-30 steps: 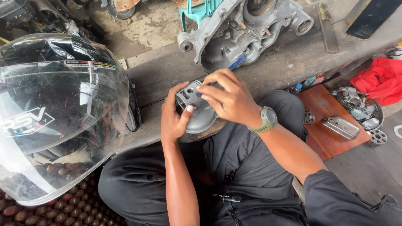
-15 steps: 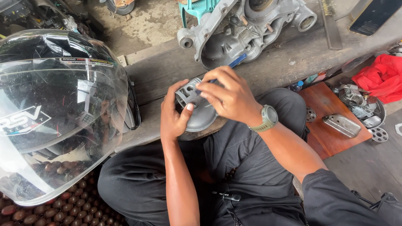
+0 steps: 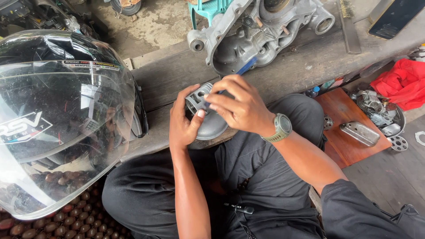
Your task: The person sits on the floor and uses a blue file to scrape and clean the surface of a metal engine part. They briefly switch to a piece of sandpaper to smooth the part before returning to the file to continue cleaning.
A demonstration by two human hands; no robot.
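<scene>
Seemingly mid-job, the head view showed the left hand (image 3: 183,126) cupping a grey metal engine part (image 3: 208,119) at the bench (image 3: 168,84) edge, over the lap. The right hand (image 3: 239,106) pinched a blue-handled tool (image 3: 241,70) into it; the engine casing (image 3: 261,31) lay beyond, untouched.

Left hand (image 3: 185,123) raised in front of the torso, palm turned toward the right, fingers curled up and around in a cupping hold, thumb (image 3: 198,118) pointing up with the nail showing. Left forearm bare, running almost straight down to the lower edge of view.

Right hand (image 3: 239,106) set just above and to the right of the left, back of hand facing up, fingers (image 3: 220,99) bent down and pinched together at the tips, close against the left thumb. Right wrist flexed slightly; forearm bare, angled down toward the lower right, elbow bent, upper arm in a dark sleeve.
</scene>
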